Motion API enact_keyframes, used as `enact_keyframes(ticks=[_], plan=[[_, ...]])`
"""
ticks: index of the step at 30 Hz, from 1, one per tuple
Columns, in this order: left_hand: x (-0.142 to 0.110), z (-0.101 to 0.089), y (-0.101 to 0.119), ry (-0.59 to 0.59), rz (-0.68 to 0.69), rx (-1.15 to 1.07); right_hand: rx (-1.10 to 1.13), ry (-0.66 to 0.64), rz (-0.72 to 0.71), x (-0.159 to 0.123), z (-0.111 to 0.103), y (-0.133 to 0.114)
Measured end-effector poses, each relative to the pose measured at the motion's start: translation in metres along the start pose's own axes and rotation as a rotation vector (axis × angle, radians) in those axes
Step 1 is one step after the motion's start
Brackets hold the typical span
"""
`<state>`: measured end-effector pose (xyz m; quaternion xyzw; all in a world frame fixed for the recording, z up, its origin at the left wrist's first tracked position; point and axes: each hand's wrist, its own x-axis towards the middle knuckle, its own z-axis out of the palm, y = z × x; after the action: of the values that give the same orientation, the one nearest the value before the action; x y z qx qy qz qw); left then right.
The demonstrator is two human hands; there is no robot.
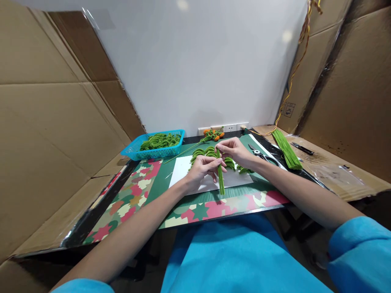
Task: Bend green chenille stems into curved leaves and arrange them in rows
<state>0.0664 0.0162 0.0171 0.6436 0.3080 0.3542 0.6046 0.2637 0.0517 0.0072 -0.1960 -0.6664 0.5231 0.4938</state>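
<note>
2 bare hands are working above the white sheet (pixel 180 169), and a fuzzy green strip (pixel 222 185) is running down between them, its lower end hanging around the sheet's near edge. The right hand (pixel 234 149) is pinching the upper end of the strip, its thumb and fingers gripping it over the far part of the white sheet. The left hand (pixel 200 171) is holding the strip lower down between thumb and forefinger, while its other fingers are curling loosely above the middle of the sheet. Several curved green pieces (pixel 198 152) are lying in clusters on the white sheet, the hands partly hiding them. Beyond the sheet, to its left, a blue basket (pixel 152 154) is holding a heap of green loops (pixel 160 141). Just past the sheet's far edge, orange flowers (pixel 218 136) are lying, with a thin green stem (pixel 183 153) stretching along the sheet's far left. Right of the white sheet, scissors (pixel 265 156) are resting; farther right of it, a bundle of green stems (pixel 287 150), a black cutter (pixel 303 149) and clear plastic (pixel 339 175) are lying. Under the white sheet, a green mat (pixel 160 177) with a camouflage-patterned border (pixel 210 209) is covering much of the black tabletop (pixel 99 203).
</note>
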Motion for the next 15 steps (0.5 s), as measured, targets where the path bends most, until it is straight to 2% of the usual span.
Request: enact_keyframes(ticks=[4, 8, 10, 12, 13, 15], plan=[[-0.001, 0.001, 0.002, 0.003, -0.003, 0.001, -0.045, 0.001, -0.005, 0.0, 0.0, 0.0], [-0.002, 0.003, 0.003, -0.002, -0.007, 0.001, -0.144, -0.045, 0.02, 0.0, -0.005, -0.014], [-0.002, 0.004, 0.004, 0.003, -0.006, -0.006, -0.377, -0.031, 0.05, 0.0, -0.015, -0.025], [-0.001, 0.004, 0.005, 0.012, -0.002, -0.02, -0.992, 0.069, 0.105, -0.001, -0.029, -0.036], [-0.001, 0.005, 0.005, 0.015, 0.0, -0.026, -1.142, 0.114, 0.148, -0.002, -0.038, -0.04], [0.001, 0.005, 0.005, 0.019, 0.004, -0.038, -1.29, 0.174, 0.235, -0.005, -0.058, -0.047]])
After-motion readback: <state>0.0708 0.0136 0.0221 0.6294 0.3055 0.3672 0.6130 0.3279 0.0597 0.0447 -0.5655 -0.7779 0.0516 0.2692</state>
